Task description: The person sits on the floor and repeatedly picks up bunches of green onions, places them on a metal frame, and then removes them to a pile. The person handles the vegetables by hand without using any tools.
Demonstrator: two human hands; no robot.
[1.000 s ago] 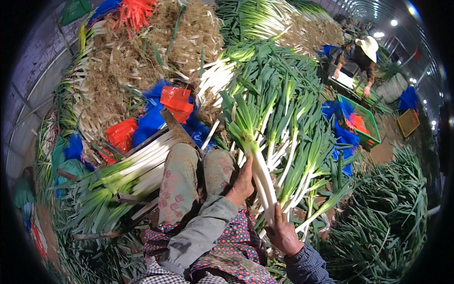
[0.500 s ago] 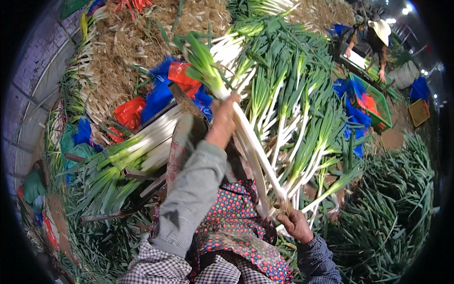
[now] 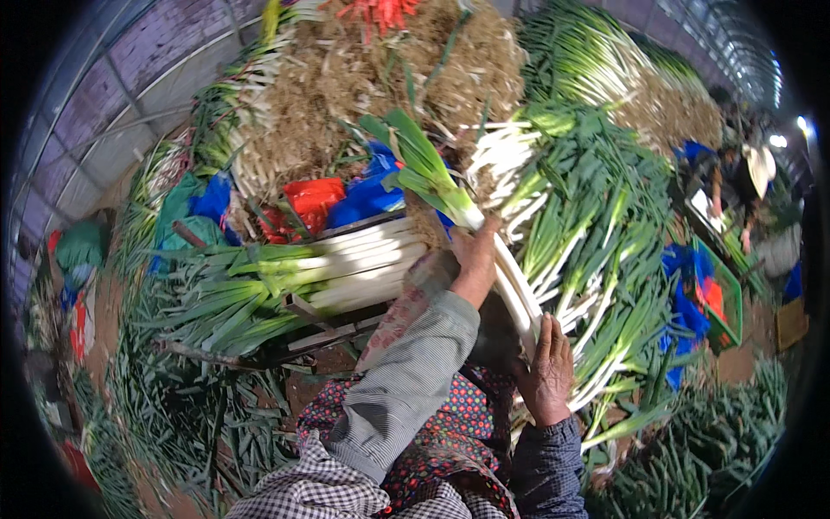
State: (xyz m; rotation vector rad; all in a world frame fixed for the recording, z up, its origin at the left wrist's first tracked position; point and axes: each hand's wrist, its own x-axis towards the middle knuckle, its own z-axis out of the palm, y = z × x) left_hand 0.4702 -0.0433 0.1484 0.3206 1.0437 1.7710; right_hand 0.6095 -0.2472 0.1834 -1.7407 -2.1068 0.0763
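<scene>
My left hand [image 3: 477, 261] is closed around a couple of long green onions [image 3: 517, 292], held slantwise with the leaves up to the left and the white stalks down to the right. My right hand [image 3: 546, 374] lies along the lower end of these stalks, fingers stretched out and not wrapped round them; the root ends are largely hidden by it. To the left, a stack of trimmed green onions [image 3: 367, 264] rests in a wooden rack [image 3: 313, 313]. Right of my hands lies a big heap of green onions [image 3: 575, 229].
Piled onion roots [image 3: 320, 112] lie behind, near red bags [image 3: 313, 203] and blue plastic [image 3: 367, 197]. Green leaf litter [image 3: 709, 450] covers the lower right. A person in a pale hat [image 3: 759, 169] works at far right, beside a green crate [image 3: 724, 298].
The view has swung, shifting the scene rightward and down. My right hand has gone from gripping near the root ends to lying outstretched against the stalks. My left hand keeps its hold.
</scene>
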